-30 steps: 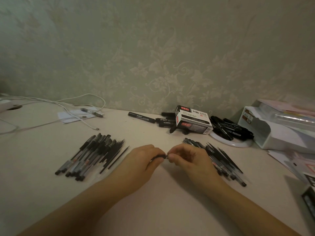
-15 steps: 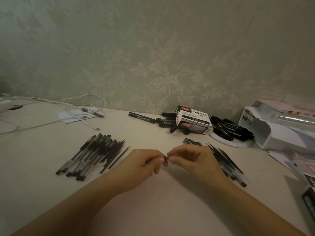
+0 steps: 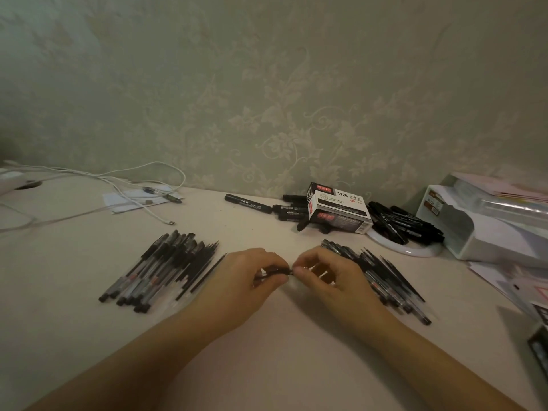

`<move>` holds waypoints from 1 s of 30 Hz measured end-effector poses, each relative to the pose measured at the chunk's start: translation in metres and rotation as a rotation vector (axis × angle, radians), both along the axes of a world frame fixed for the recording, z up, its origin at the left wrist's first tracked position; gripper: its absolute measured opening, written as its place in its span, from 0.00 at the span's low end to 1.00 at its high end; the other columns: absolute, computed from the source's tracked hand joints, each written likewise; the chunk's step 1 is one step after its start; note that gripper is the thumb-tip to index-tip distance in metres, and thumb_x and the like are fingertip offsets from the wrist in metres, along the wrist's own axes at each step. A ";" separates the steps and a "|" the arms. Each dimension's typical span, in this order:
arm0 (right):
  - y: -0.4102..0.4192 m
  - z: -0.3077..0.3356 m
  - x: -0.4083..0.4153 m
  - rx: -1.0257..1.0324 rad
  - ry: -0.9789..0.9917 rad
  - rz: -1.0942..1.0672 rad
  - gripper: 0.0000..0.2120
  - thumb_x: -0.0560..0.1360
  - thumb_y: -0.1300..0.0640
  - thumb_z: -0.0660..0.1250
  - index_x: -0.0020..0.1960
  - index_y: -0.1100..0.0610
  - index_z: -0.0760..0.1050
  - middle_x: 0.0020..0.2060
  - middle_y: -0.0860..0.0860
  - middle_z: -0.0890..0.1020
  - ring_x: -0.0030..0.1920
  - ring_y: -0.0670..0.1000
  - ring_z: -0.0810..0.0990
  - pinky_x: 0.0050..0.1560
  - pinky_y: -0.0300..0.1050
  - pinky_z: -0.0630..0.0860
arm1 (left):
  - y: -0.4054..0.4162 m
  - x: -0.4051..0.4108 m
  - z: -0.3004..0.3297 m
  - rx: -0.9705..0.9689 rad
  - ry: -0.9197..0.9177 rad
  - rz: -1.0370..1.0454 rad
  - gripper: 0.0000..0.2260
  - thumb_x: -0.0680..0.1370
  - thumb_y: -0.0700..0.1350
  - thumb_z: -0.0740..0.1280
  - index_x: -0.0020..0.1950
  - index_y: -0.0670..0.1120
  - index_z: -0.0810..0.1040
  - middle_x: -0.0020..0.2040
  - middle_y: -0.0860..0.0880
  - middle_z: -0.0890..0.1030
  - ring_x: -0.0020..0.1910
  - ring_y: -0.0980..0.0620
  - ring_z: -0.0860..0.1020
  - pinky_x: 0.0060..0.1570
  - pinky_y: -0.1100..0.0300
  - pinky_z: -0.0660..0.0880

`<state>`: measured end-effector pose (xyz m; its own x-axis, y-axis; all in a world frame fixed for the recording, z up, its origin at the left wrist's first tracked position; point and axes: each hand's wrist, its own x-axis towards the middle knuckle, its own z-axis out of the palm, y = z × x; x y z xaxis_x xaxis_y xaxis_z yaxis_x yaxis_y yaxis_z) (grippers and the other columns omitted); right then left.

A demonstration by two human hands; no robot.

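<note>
Both hands meet over the middle of the pale, smooth bench, fingertips almost touching. The left hand curls its fingers around a thin dark pen, which lies roughly level just above the bench surface, most of its barrel hidden inside the grip. The right hand pinches the end of that pen between thumb and forefinger, its other fingers loosely bent above; what exactly sits under those fingertips is too small to tell. To the left of the left hand, a fanned heap of black-capped clear-barrelled pens lies on the bench, slanting from near left to far right, with one slim dark refill at its edge close to the wrist. Just beside and partly behind the right hand lies a second heap of similar dark pens, slanting the other way. Further back, near the wall, a black-and-white cardboard marker box printed "1120" rests tilted on several thick black markers, and one lone black marker lies to its left. Right of the box, a round white plate carries a pile of black markers. A white plastic tray stands at the far right, and white cables trail over the far left corner.
</note>
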<state>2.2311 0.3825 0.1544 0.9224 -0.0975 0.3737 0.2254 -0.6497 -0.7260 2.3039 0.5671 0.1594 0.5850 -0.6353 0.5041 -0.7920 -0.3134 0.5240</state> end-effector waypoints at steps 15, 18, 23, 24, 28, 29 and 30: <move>0.004 0.002 -0.003 -0.061 -0.038 0.070 0.04 0.79 0.54 0.66 0.46 0.50 0.78 0.39 0.44 0.79 0.40 0.45 0.76 0.39 0.35 0.72 | 0.000 -0.002 0.003 -0.005 -0.029 -0.014 0.07 0.77 0.48 0.69 0.53 0.54 0.83 0.43 0.58 0.81 0.42 0.62 0.77 0.43 0.75 0.70; 0.003 0.004 -0.004 -0.006 -0.035 0.104 0.06 0.80 0.54 0.65 0.44 0.51 0.78 0.37 0.48 0.78 0.39 0.48 0.75 0.39 0.39 0.71 | 0.001 -0.002 0.007 -0.015 -0.053 -0.015 0.06 0.76 0.47 0.70 0.51 0.53 0.83 0.41 0.58 0.80 0.40 0.60 0.77 0.41 0.75 0.68; 0.001 0.002 -0.003 0.077 0.028 0.079 0.07 0.79 0.51 0.66 0.43 0.49 0.78 0.36 0.51 0.79 0.40 0.51 0.76 0.41 0.44 0.73 | 0.001 -0.002 0.008 -0.007 -0.109 -0.010 0.06 0.75 0.46 0.71 0.51 0.51 0.84 0.40 0.55 0.81 0.39 0.58 0.77 0.40 0.69 0.71; 0.002 0.001 -0.003 0.062 0.019 0.062 0.06 0.78 0.49 0.67 0.43 0.48 0.79 0.37 0.48 0.80 0.39 0.48 0.76 0.40 0.39 0.73 | 0.001 -0.002 0.008 -0.010 -0.098 -0.006 0.06 0.75 0.46 0.71 0.51 0.51 0.84 0.41 0.55 0.81 0.39 0.58 0.77 0.40 0.70 0.71; -0.001 -0.003 0.002 -0.121 -0.060 -0.109 0.12 0.74 0.39 0.67 0.52 0.44 0.79 0.44 0.40 0.79 0.43 0.40 0.76 0.42 0.29 0.71 | 0.001 0.001 0.005 -0.028 -0.057 0.094 0.06 0.76 0.47 0.69 0.52 0.51 0.83 0.43 0.56 0.81 0.41 0.60 0.76 0.42 0.75 0.69; -0.004 -0.005 0.003 -0.213 -0.067 -0.161 0.14 0.74 0.39 0.67 0.54 0.45 0.78 0.46 0.39 0.77 0.45 0.39 0.74 0.43 0.28 0.69 | 0.002 0.003 0.004 -0.030 -0.041 0.128 0.06 0.77 0.47 0.69 0.53 0.51 0.83 0.44 0.55 0.81 0.42 0.60 0.76 0.43 0.75 0.69; -0.006 -0.007 0.004 -0.302 -0.065 -0.201 0.14 0.75 0.40 0.67 0.56 0.46 0.78 0.47 0.38 0.75 0.46 0.38 0.72 0.45 0.28 0.68 | 0.003 0.006 0.003 -0.030 -0.023 0.157 0.07 0.77 0.47 0.68 0.53 0.51 0.83 0.45 0.55 0.81 0.42 0.59 0.76 0.43 0.75 0.70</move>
